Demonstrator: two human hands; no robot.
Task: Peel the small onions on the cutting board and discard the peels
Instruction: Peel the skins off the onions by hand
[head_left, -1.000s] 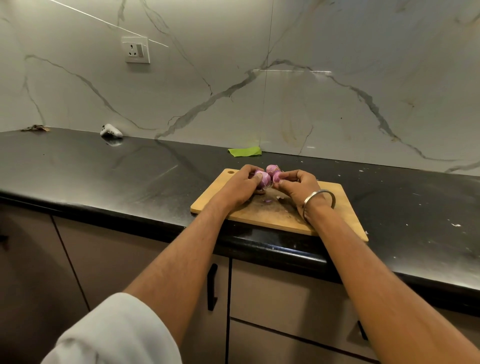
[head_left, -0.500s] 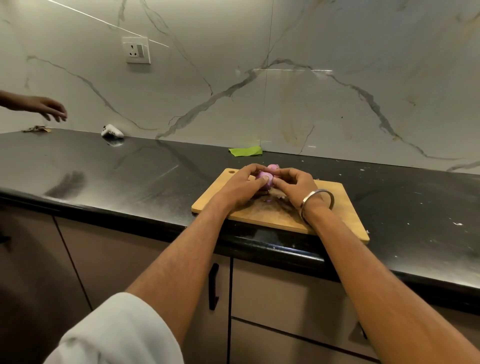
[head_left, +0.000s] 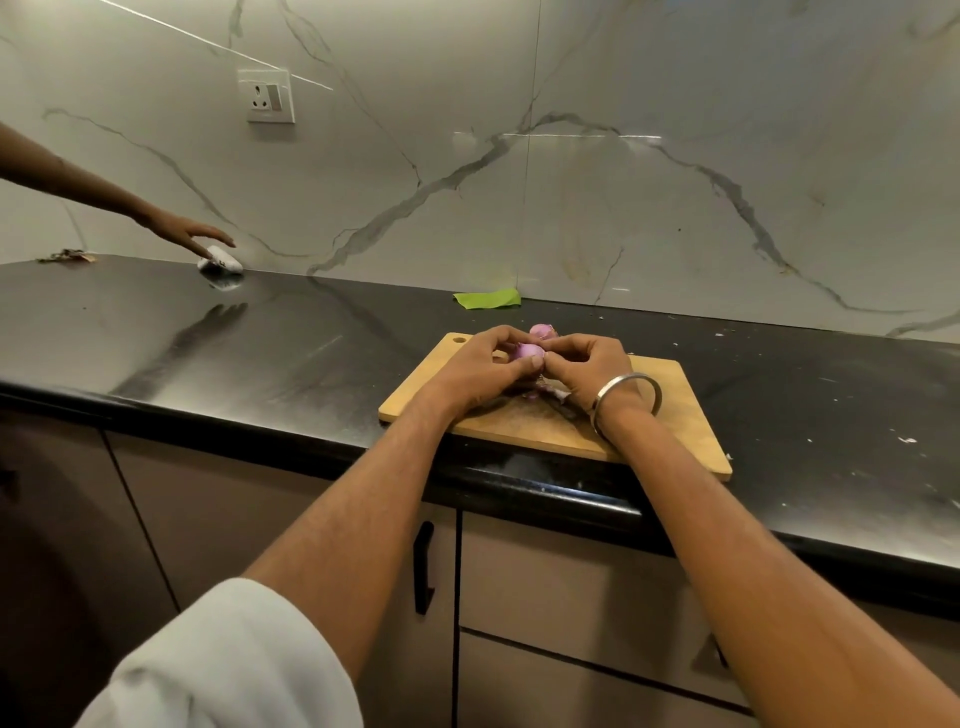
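A wooden cutting board (head_left: 670, 415) lies on the black counter near its front edge. Above the board's far side, my left hand (head_left: 478, 371) and my right hand (head_left: 584, 366) meet around one small pink onion (head_left: 527, 352); the fingers of both curl onto it. A second small onion (head_left: 543, 330) lies just behind them on the board. Purple peel scraps (head_left: 535, 395) lie on the board under my hands, mostly hidden. A steel bangle circles my right wrist.
Another person's hand (head_left: 189, 234) reaches in from the left to a small white object (head_left: 221, 262) at the back of the counter (head_left: 260, 343). A green cloth (head_left: 488, 299) lies by the wall. Dry scraps (head_left: 65, 255) sit far left. A wall socket (head_left: 267, 96) hangs above.
Another person's arm has come in from the left and reached down to the white object. My hands have stayed on the onion, shifting their fingers slightly.
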